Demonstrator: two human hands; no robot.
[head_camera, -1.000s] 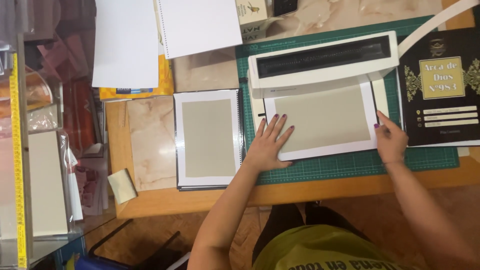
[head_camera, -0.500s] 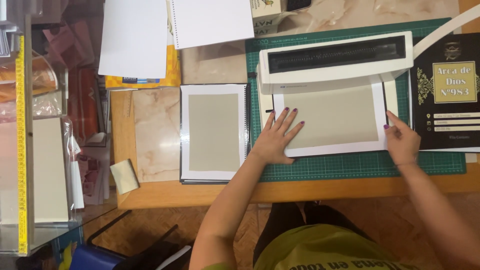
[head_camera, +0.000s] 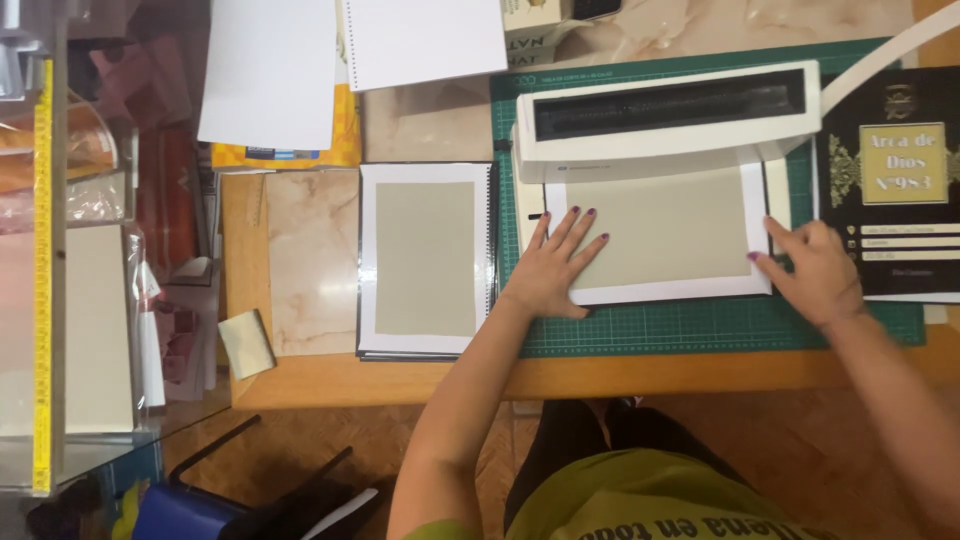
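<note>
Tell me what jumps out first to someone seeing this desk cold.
The left hand lies flat with spread fingers on a grey sheet with white borders, fed into a white binding machine on the green cutting mat. The right hand touches the sheet's right edge. Left of the mat lies a spiral-bound stack topped by a matching grey sheet; a black cover sits far right.

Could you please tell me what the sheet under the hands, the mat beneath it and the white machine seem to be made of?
The sheet looks like matte grey card with a white paper border; it lies flat and stiff. The mat seems to be rubbery green plastic printed with a grid. The machine appears to be smooth white plastic, its slot dark.
</note>
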